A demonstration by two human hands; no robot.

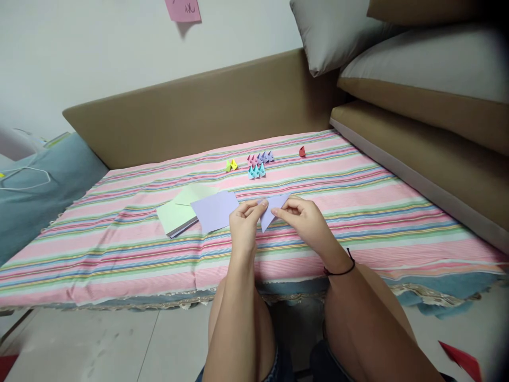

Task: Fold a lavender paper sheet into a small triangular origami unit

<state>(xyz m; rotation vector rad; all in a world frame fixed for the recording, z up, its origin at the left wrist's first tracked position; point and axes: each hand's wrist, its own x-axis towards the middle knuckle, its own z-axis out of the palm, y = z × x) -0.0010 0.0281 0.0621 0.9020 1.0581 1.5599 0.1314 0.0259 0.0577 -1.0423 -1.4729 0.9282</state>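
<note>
Between my two hands is a lavender sheet of paper folded into a triangle, its tip pointing down. My left hand pinches its left side, thumb on top. On the right side, my right hand grips the paper between thumb and fingers. Just left of my left hand lies a flat lavender sheet. It partly overlaps a stack of pale green paper with darker sheets beneath.
Small folded paper pieces stand farther back: yellow, pink, purple, turquoise and one red. A striped cloth covers the seat. Cushions are piled at right. Red paper shows low at right.
</note>
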